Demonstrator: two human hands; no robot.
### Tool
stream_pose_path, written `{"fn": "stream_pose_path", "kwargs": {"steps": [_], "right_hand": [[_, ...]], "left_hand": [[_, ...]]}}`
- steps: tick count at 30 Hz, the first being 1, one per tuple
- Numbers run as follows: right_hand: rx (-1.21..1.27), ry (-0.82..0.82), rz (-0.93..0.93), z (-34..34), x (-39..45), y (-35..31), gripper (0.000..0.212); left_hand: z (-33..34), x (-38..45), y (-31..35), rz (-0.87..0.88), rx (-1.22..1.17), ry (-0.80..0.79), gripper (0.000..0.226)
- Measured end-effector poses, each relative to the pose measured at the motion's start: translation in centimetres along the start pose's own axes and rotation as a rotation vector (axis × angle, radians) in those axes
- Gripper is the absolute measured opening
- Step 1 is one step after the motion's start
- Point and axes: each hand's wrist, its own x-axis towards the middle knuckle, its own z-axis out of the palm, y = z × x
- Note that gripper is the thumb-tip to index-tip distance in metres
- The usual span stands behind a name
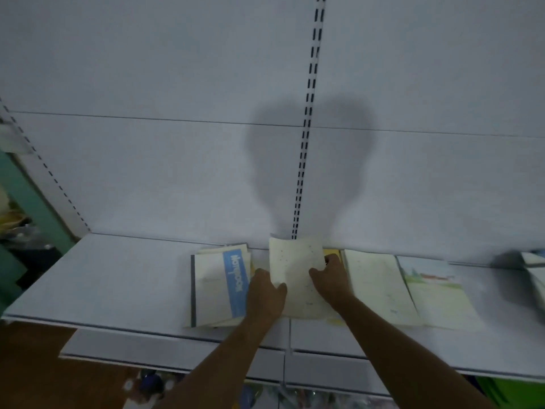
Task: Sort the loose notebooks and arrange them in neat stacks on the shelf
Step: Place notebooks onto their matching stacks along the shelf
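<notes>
A cream notebook lies in the middle of the white shelf, and both hands hold it. My left hand grips its left edge, thumb on the cover. My right hand holds its right edge, fingers curled over a yellow notebook behind. To the left sits a stack topped by a white notebook with a blue band. To the right lie a cream notebook and one with a green landscape cover.
More notebooks lie blurred at the far right of the shelf. A slotted upright runs down the white back panel. A lower shelf juts out below. Cluttered goods stand at the left beside a green post.
</notes>
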Motion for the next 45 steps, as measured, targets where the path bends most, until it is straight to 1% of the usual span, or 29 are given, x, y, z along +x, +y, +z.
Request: {"fn": "stream_pose_path", "kwargs": {"steps": [7, 11, 13, 15, 18, 22, 26, 29, 32, 35, 38, 41, 43, 45], "right_hand": [[-0.054, 0.100, 0.078, -8.3, 3.1, 6.0, 0.028], [-0.065, 0.140, 0.050, -11.7, 4.0, 8.3, 0.025], [-0.089, 0.142, 0.038, -12.8, 4.4, 9.2, 0.023], [-0.133, 0.118, 0.054, -13.7, 4.6, 9.9, 0.026], [-0.202, 0.055, 0.088, -14.3, 4.8, 10.7, 0.037], [-0.303, 0.004, 0.167, -14.3, 4.6, 11.6, 0.052], [-0.458, -0.019, 0.200, -14.1, 4.3, 11.6, 0.056], [-0.521, 0.050, 0.168, -13.8, 4.0, 10.8, 0.058], [-0.485, 0.116, 0.083, -12.5, 3.7, 9.5, 0.060], [-0.421, 0.106, -0.021, -9.9, 3.2, 7.3, 0.050], [-0.384, 0.040, -0.145, -6.2, 2.4, 4.6, 0.041], [-0.279, -0.076, -0.237, -2.1, 1.3, 1.6, 0.031], [-0.248, -0.170, -0.263, 0.9, 0.4, -0.4, 0.027], [-0.255, -0.260, -0.259, 3.5, -0.6, -2.1, 0.030]], "left_hand": [[7.9, -1.5, 5.5, 0.106, -0.018, -0.142, 0.034], [11.2, -2.0, 7.5, 0.133, 0.010, -0.226, 0.041], [12.5, -2.1, 8.0, 0.150, 0.009, -0.274, 0.040], [13.6, -2.3, 8.5, 0.153, 0.029, -0.319, 0.040], [15.1, -2.3, 8.8, 0.143, 0.108, -0.373, 0.043], [16.3, -2.5, 8.5, 0.144, 0.236, -0.367, 0.043], [16.4, -2.5, 8.1, 0.177, 0.284, -0.350, 0.048], [15.8, -2.5, 7.8, 0.171, 0.242, -0.314, 0.055], [14.0, -2.2, 7.2, 0.159, 0.205, -0.234, 0.045], [11.0, -1.4, 5.5, 0.129, 0.186, -0.139, 0.036], [7.1, -0.4, 2.9, 0.096, 0.203, -0.020, 0.029], [3.0, 0.6, 0.2, 0.034, 0.188, 0.083, 0.027], [0.3, 1.3, -1.6, -0.013, 0.224, 0.157, 0.030], [-2.0, 1.9, -3.3, -0.064, 0.299, 0.207, 0.035]]}}
